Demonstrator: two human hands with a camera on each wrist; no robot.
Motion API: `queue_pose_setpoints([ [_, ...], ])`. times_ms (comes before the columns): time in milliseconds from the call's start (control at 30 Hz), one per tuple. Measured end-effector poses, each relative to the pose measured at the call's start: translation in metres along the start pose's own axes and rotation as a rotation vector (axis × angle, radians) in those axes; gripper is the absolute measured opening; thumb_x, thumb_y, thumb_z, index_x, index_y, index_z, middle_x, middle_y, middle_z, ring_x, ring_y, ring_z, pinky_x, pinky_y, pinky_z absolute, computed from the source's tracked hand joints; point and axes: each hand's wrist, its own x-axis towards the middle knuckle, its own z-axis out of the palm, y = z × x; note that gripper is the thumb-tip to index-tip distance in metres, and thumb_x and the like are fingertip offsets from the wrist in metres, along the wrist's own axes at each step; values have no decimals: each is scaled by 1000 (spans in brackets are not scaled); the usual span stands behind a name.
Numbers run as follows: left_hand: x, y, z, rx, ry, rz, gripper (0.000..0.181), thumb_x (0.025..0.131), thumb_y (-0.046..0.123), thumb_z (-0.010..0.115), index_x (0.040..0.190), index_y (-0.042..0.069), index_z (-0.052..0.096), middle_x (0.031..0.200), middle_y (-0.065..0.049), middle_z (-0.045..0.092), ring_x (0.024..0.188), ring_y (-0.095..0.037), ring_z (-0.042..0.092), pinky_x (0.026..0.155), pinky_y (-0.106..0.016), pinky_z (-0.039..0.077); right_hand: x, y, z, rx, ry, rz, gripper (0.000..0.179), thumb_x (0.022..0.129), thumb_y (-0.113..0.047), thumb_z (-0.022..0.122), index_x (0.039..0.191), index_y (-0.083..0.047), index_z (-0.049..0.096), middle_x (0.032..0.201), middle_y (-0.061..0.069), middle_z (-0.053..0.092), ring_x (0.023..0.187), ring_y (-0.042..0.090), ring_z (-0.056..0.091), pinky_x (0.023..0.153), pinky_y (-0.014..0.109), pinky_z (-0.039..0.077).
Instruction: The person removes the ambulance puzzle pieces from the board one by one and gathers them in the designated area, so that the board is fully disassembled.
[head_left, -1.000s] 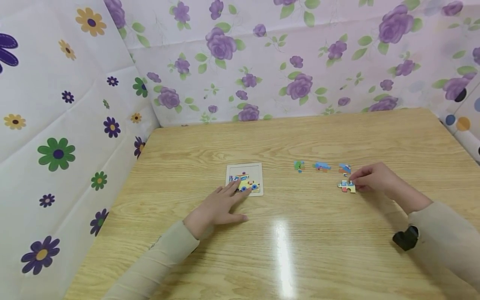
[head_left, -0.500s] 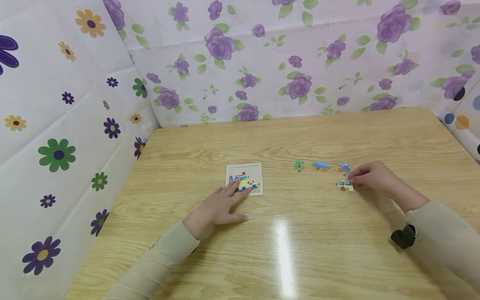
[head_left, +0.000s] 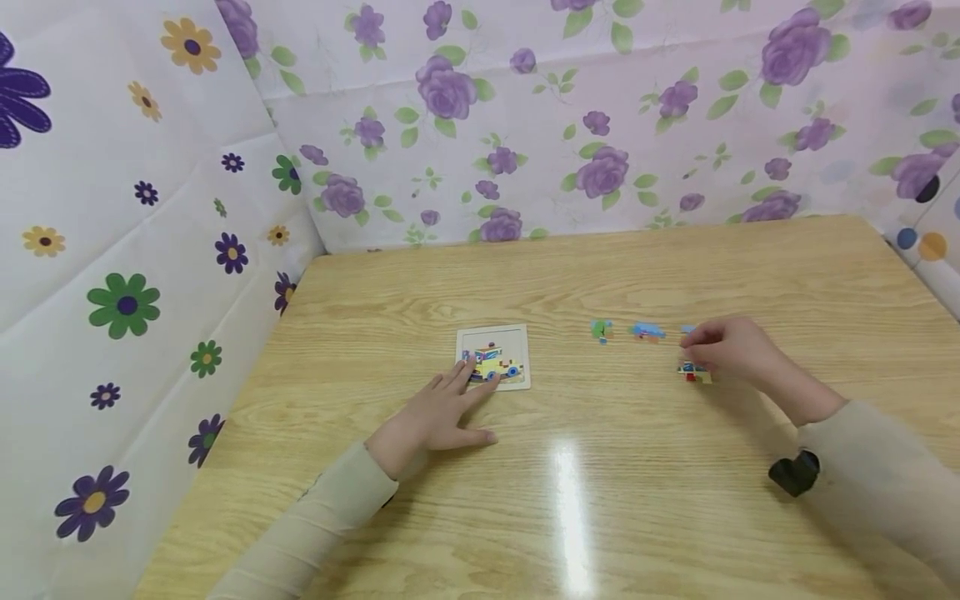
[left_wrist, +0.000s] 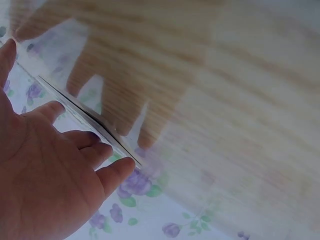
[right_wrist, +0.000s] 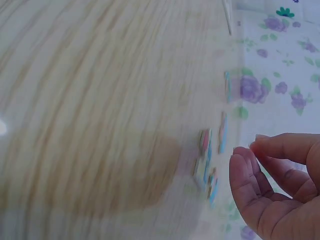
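My left hand (head_left: 435, 410) lies spread with its fingertips on the lower left of a small white-framed jigsaw board (head_left: 492, 331) that has part of a yellow car picture in it. The left wrist view has this board edge-on as a thin slab (left_wrist: 92, 119), under the fingers. Over the loose pieces hovers my right hand (head_left: 731, 346), thumb and index tips together and nothing visible between them. Below it sits a yellow-and-red jigsaw piece (head_left: 697, 377), partly covered by the fingers. A blue piece (head_left: 687, 330) behind them is mostly hidden.
Left of the right hand lie a blue piece (head_left: 647, 332) and a green piece (head_left: 602, 330), in a row. The wooden table (head_left: 375, 308) meets flowered cloth (head_left: 615, 100) at the back and left. A black wrist device (head_left: 795, 473) sits at the right cuff.
My right hand has let go of the yellow-and-red piece and shifted left and slightly up over it, covering more of the blue piece. The left hand stays on the board.
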Motion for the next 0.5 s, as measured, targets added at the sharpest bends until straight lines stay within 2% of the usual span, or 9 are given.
queue_pose_setpoints([
  [233, -4, -3, -2, 0, 13, -32, 87, 88, 64, 50, 154, 22, 13, 160, -14, -2, 147, -31, 3, 117, -53, 12, 3, -23, 14, 25, -13, -46, 31, 93, -16, 60, 112, 9, 62, 100, 20, 68, 84, 23, 67, 74, 35, 57],
  [500, -4, -7, -1, 9, 11, -46, 85, 89, 64, 49, 154, 21, 15, 160, -10, 2, 147, -29, 6, 117, -52, 13, 10, -48, 31, 45, 2, -93, 29, 93, -14, 60, 111, 7, 64, 101, 22, 67, 87, 29, 67, 76, 40, 57],
])
